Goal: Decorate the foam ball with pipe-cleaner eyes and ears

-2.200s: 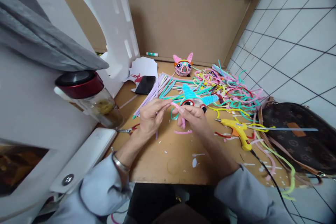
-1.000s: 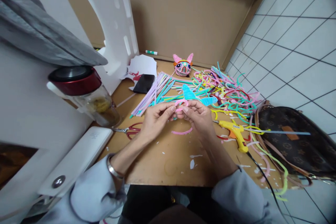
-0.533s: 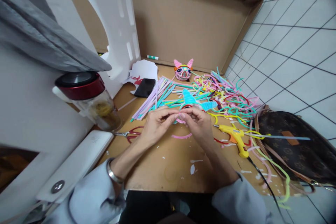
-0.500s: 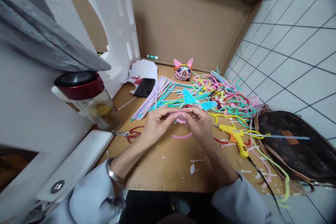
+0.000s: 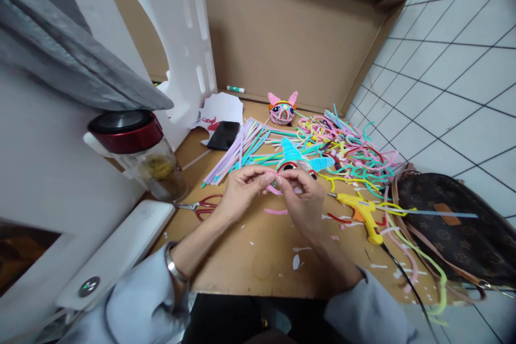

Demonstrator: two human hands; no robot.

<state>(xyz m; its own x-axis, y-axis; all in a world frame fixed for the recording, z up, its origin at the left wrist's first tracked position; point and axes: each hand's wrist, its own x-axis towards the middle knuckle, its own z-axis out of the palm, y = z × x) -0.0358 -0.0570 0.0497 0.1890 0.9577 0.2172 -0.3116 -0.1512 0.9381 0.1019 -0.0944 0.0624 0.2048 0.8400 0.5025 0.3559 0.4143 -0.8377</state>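
My left hand point(image 5: 242, 189) and my right hand point(image 5: 301, 200) meet over the middle of the cardboard sheet point(image 5: 258, 247). Both pinch a short pink pipe cleaner point(image 5: 274, 190) between their fingertips, and it curls under my right fingers. Just behind my hands lies a blue-finned pipe-cleaner figure with red-ringed eyes point(image 5: 298, 158). A loose curved pink piece point(image 5: 276, 211) rests on the cardboard below my hands. Red-handled scissors point(image 5: 201, 205) lie left of my left wrist.
A yellow glue gun point(image 5: 360, 209) with a black cord lies to the right, beside a brown handbag point(image 5: 455, 220). Several straight and tangled pipe cleaners point(image 5: 342, 145), a pink horned figure point(image 5: 281, 108), a black phone point(image 5: 223, 135) and a red-lidded jar point(image 5: 141, 153) surround the work spot.
The pink pipe cleaner was a longer hanging strand, then an arch between my fingertips, and now is curled tight under my right fingers. My hands have drawn closer together.
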